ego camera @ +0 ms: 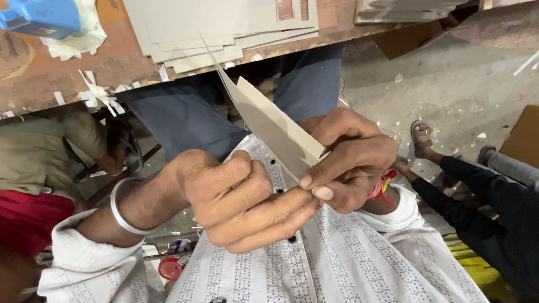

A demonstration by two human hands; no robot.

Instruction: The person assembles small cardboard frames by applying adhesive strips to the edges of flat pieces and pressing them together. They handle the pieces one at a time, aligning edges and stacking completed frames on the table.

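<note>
While both hands [281,191] pinch it, grey card [269,120] (folded) tilts.

Open floor [449,84] lies right; workbench [73,73] and cardboard stack [185,28] block ahead.

Two hands, left hand [236,196] and right hand [351,160], pinching one folded grey card [269,126]; two stacks of grey sheets, one stack [219,28] and another stack [404,8], along the worktop [67,73] edge; one blue tool [39,17] at its corner.
</note>
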